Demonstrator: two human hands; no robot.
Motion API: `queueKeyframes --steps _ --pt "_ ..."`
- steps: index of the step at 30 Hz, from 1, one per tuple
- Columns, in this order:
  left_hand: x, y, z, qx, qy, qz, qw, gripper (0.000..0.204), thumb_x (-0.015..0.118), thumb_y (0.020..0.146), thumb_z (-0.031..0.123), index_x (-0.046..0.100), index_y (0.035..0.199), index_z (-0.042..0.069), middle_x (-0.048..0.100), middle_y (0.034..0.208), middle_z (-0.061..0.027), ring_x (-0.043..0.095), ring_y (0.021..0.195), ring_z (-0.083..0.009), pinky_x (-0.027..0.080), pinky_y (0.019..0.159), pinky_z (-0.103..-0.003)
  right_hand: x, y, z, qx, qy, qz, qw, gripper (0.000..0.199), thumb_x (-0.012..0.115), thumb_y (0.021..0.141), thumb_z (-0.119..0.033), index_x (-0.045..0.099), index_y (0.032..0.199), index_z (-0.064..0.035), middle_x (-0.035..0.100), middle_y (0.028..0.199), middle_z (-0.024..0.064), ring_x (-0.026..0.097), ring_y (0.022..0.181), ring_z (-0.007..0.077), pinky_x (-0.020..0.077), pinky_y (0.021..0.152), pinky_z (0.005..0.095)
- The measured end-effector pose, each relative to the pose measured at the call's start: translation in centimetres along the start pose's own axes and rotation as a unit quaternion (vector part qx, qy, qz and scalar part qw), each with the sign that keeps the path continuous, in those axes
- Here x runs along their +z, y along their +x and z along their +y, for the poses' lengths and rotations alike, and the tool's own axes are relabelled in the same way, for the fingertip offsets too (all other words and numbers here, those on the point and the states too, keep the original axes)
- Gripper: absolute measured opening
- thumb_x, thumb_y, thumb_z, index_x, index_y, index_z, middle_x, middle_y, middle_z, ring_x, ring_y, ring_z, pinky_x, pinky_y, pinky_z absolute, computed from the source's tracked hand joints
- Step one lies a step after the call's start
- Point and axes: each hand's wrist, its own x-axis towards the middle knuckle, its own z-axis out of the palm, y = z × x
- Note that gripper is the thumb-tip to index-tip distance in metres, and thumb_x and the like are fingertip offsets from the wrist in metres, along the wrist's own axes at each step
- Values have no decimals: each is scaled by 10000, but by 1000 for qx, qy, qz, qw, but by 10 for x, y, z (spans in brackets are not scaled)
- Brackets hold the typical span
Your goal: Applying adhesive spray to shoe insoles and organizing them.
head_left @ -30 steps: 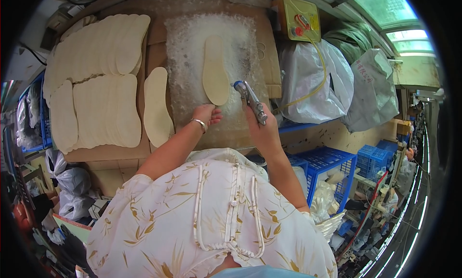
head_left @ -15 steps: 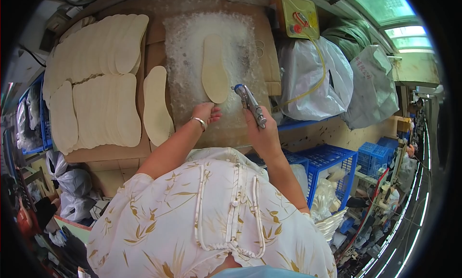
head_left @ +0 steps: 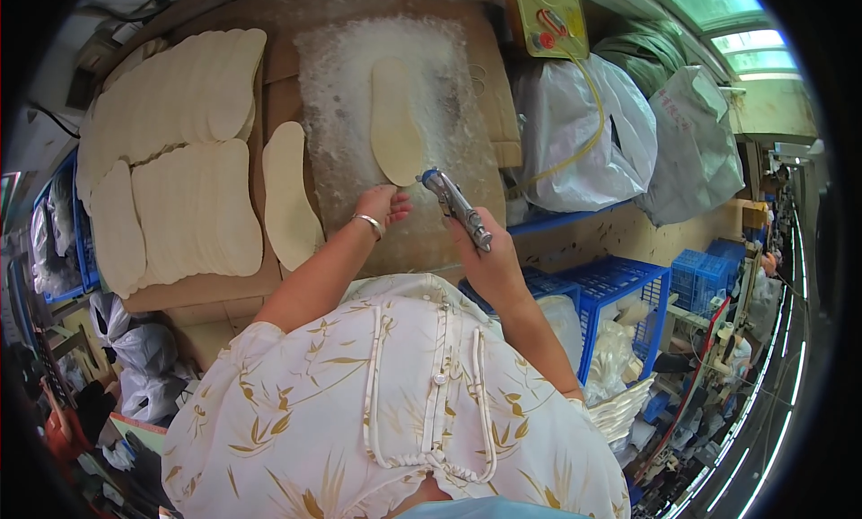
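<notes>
A cream insole (head_left: 396,115) lies lengthwise on a sheet (head_left: 337,160) crusted with whitish residue. My left hand (head_left: 384,205) is at the insole's near end, fingers curled, and seems to pinch its edge. In my right hand (head_left: 485,250) is a metal spray gun (head_left: 460,211), gripped round its body. Its blue-ringed nozzle points at the near right edge of the insole, a small gap away. A single insole (head_left: 290,196) rests on the cardboard left of the sheet. Farther left, overlapping insoles (head_left: 197,205) are laid out in two rows.
Brown cardboard (head_left: 283,34) covers the table. At the back right stands a yellow tin (head_left: 557,21), from which a yellow hose (head_left: 600,115) runs over a white plastic bag (head_left: 561,133). Blue crates (head_left: 620,294) sit low on my right, beside wrapped goods.
The spray gun has shifted left and slightly down, bringing its nozzle closer to the insole's near end. My left hand stays at that end. The view has tilted slightly.
</notes>
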Motion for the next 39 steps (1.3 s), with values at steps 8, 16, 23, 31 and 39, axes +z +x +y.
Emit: queueKeyframes --steps 8,16,23,31,39 --pt "-3 2 -5 8 -2 -8 1000 246 492 905 163 519 1106 24 639 957 -108 656 746 -226 542 589 -305 -1 -9 -2 15 0 -1 1000 190 621 887 -186 529 901 -21 567 669 183 549 594 344 432 555 368" --pt "-3 -5 -5 16 -6 -13 1000 235 499 918 183 539 1092 30 635 960 -100 652 762 -222 544 603 -300 1 -17 2 35 -9 11 999 182 626 881 -174 530 912 -22 571 676 189 558 607 353 441 561 369" --pt "-3 -9 -4 16 -8 -21 1000 256 509 927 195 525 1130 41 631 987 -102 649 784 -216 545 622 -296 -1 -21 -6 81 -6 9 997 187 636 872 -168 530 917 -20 583 691 200 572 642 395 445 562 382" --pt "-6 -14 -6 21 -4 -25 999 269 523 914 167 519 1150 37 629 1002 -113 648 799 -219 550 635 -291 4 -32 0 53 -15 8 998 196 633 875 -175 517 906 -20 585 702 206 564 661 414 450 575 387" --pt "-13 -21 -23 2 9 -32 999 235 518 906 125 537 1111 14 621 991 -116 647 804 -227 552 660 -299 3 -46 3 41 -1 6 999 183 628 876 -166 529 929 -21 588 723 209 570 681 412 456 586 382"
